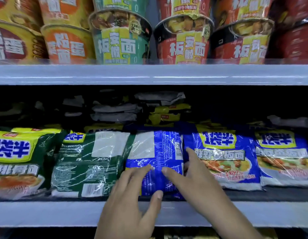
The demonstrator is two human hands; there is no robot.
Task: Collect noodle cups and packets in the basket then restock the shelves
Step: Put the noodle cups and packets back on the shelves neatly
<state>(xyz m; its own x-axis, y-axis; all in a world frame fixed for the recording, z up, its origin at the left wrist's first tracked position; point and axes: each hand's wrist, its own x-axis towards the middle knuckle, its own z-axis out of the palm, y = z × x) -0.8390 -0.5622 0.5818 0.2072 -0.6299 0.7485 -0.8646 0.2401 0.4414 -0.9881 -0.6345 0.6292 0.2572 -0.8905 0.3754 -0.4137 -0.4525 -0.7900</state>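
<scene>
Closest to me, both hands are resting on a blue noodle packet (158, 163) that is lying back-side-up at the front of the lower shelf (46, 213). The left hand (130, 202) is lying spread on the packet's lower left part, fingers laid fairly straight on the wrapper and the thumb pressing at its bottom edge. The right hand (192, 180) is coming in from the right, one straight finger touching the middle of the packet and another reaching up along its right edge, right where it is meeting the neighbouring blue packet (224, 157); neither hand is curling round anything that I can see. Left of the held packet, a dark green packet (86, 163) is lying barcode-side-up, and another green packet (20, 159) is showing its printed front further left. A second front-facing blue packet (284, 157) is sitting at the far right. Behind this front row, yellow packets (167, 114) and greyish ones (115, 112) are stacked in the shadows, too dim to read. Above, on the upper shelf (149, 75), noodle cups are standing two high: a teal cup (120, 42) in the middle, a red cup (184, 42) just beside it to the right, and an orange cup (67, 44) to the left.
</scene>
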